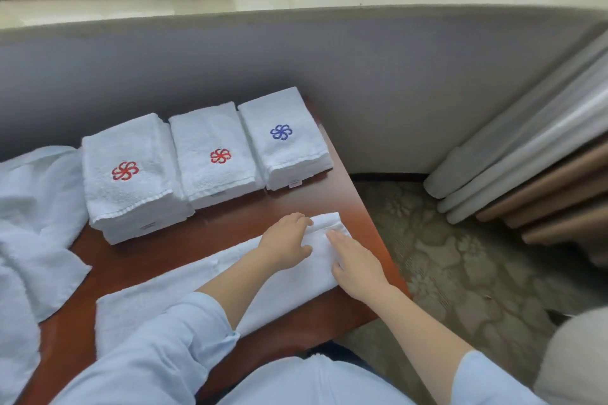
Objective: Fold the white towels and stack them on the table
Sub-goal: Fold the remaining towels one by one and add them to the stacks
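Left hand (pixel 285 239), right hand (pixel 357 266) touch towel (pixel 296 293).

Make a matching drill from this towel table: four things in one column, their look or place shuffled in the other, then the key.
Things
1. right stack
2. middle stack
3. long towel
4. loose towels

States
A. unfolded, at the left edge of the table
B. red emblem on top
C. blue emblem on top
D. under the left hand and right hand

Pairs: 1-C, 2-B, 3-D, 4-A
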`<state>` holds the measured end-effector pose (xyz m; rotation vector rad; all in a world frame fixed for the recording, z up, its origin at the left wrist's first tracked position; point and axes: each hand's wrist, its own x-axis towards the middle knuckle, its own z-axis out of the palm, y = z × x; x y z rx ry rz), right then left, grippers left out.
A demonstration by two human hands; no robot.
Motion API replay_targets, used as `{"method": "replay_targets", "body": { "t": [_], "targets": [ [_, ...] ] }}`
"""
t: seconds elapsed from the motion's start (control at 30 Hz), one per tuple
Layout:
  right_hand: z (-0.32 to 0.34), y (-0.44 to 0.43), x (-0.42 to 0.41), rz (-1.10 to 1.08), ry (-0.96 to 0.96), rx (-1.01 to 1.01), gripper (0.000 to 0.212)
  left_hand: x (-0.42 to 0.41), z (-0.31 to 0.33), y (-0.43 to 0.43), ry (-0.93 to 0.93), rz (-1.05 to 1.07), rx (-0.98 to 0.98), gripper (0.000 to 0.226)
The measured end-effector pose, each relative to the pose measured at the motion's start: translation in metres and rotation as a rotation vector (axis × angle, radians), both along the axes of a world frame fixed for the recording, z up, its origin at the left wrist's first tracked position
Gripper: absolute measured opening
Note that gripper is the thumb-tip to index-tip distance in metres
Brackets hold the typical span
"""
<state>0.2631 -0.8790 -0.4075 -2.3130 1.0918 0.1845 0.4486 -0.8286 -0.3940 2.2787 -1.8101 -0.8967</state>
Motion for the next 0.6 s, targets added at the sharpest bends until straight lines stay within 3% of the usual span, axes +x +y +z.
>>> {"method": "replay_targets", "body": {
  "t": [0.13,0.3,0.43,0.6],
  "targets": [
    [-0.008,-0.02,-0.019,-0.056,-0.062,-0.095,0.049,-0.015,-0.007,-0.033,-0.003,0.022,0.009,0.059],
    [-0.014,-0.034,-0.031,-0.198,-0.03,0.014,0.063,-0.031,-0.011,-0.055,-0.077,0.058,-0.009,0.057],
    [-0.015,-0.036,-0.027,-0.251,-0.066,0.098,0.068,-0.036,-0.008,-0.067,-0.1,0.033,0.043,0.04],
    [-0.012,-0.04,-0.019,-0.339,-0.11,0.232,0.066,-0.027,0.007,-0.072,0.141,0.026,0.111,0.027]
  ]
}}
